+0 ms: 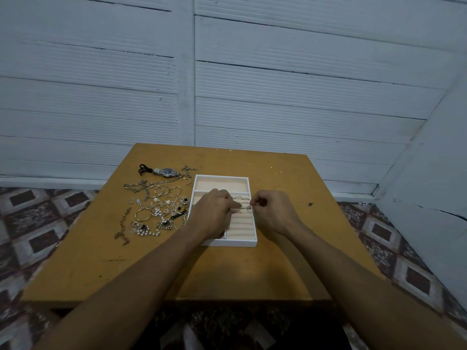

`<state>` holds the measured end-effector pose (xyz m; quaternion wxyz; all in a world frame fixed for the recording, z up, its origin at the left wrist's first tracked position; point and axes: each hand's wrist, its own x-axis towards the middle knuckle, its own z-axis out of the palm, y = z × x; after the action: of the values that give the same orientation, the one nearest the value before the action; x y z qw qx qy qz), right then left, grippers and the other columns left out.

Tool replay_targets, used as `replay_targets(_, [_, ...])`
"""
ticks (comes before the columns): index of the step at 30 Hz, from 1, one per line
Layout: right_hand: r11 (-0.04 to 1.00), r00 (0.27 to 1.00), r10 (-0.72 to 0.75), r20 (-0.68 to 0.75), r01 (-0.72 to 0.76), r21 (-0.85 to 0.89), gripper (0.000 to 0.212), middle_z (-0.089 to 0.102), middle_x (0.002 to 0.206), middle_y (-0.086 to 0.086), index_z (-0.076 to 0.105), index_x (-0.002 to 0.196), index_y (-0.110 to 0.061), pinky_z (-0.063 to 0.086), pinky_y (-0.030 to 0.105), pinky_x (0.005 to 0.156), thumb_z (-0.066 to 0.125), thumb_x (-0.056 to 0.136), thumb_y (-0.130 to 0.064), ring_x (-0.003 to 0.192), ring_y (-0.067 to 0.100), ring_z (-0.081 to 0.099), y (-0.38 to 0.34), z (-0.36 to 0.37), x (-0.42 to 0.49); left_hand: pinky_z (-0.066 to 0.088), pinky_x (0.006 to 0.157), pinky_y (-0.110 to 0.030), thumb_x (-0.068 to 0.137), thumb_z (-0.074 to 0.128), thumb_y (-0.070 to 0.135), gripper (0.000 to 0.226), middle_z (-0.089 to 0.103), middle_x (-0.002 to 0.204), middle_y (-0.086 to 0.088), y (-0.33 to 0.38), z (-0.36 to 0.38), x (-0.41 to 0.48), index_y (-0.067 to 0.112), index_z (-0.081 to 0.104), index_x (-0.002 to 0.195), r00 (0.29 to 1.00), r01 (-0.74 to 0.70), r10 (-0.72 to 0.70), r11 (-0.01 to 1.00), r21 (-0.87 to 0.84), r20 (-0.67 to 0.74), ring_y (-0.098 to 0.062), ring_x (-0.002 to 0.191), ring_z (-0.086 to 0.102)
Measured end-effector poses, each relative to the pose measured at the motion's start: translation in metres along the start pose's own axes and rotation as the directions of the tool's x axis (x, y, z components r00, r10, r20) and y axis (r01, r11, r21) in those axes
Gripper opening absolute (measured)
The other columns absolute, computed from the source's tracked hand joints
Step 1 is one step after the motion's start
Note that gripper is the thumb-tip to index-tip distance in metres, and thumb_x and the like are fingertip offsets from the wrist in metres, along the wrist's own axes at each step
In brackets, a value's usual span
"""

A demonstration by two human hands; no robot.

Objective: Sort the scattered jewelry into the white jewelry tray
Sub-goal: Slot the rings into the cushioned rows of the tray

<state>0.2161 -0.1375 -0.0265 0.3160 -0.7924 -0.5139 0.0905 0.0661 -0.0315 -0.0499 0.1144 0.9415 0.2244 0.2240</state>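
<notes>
Pinching a small ring [249, 209] with right hand [274, 210] over white tray [230, 243].
Left hand [214, 213] curled beside it, grip unclear; jewelry pile [156, 205] left of tray.

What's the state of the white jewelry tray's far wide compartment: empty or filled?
Empty. The white rectangular jewelry tray shows only bare peach lining in its far compartment; no jewelry lies in it.
</notes>
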Motion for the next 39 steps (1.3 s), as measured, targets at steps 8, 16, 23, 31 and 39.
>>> replay_targets(8, [0.986,0.991,-0.129,-0.022,0.126,-0.109,0.014,0.069,0.087,0.001,0.072,0.091,-0.011,0.039,0.023,0.064,0.058,0.088,-0.008,0.077,0.012,0.057,-0.004,0.01,0.0,0.042,0.084,-0.033,0.089,0.053,0.015,0.032,0.067,0.112,-0.003,-0.009,-0.009,-0.008,0.021,0.071,0.115,0.992,0.118,-0.12,0.991,-0.062,-0.043,-0.021,0.103,0.054])
replay_targets(16, [0.924,0.957,-0.289,0.026,0.286,-0.253,0.02,0.071,0.097,0.007,0.073,0.101,-0.01,0.046,0.035,0.079,0.057,0.091,-0.013,0.093,0.024,0.058,0.002,0.013,-0.001,0.041,0.081,-0.03,0.091,0.054,0.018,0.029,0.067,0.114,-0.002,-0.008,-0.013,-0.01,0.022,0.07,0.115,0.99,0.124,-0.127,0.991,-0.046,-0.067,-0.018,0.104,0.054])
replay_targets(23, [0.87,0.929,-0.369,0.029,0.356,-0.341,0.017,0.072,0.09,0.006,0.076,0.097,-0.013,0.045,0.037,0.075,0.062,0.088,-0.016,0.086,0.027,0.054,0.009,0.012,-0.004,0.042,0.086,-0.032,0.091,0.054,0.017,0.029,0.066,0.115,-0.002,-0.003,-0.013,-0.009,0.023,0.07,0.115,0.99,0.129,-0.132,0.99,-0.053,-0.048,-0.019,0.106,0.053])
replay_targets(31, [0.764,0.905,-0.418,0.082,0.399,-0.507,0.02,0.073,0.096,-0.001,0.077,0.099,-0.023,0.048,0.036,0.072,0.067,0.082,-0.019,0.085,0.022,0.056,0.008,0.017,-0.008,0.042,0.084,-0.031,0.092,0.055,0.02,0.027,0.066,0.114,0.0,-0.004,-0.017,-0.011,0.023,0.07,0.114,0.988,0.148,-0.15,0.988,-0.034,-0.044,-0.018,0.103,0.052])
replay_targets(39, [0.844,0.938,-0.333,0.096,0.342,-0.413,0.035,0.063,0.118,0.001,0.067,0.122,-0.024,0.037,0.036,0.09,0.046,0.093,-0.023,0.105,0.023,0.049,0.011,0.015,-0.012,0.042,0.089,-0.034,0.092,0.054,0.021,0.028,0.065,0.116,0.0,0.003,-0.016,-0.007,0.024,0.069,0.115,0.991,0.134,-0.135,0.991,-0.025,-0.02,-0.019,0.108,0.051])
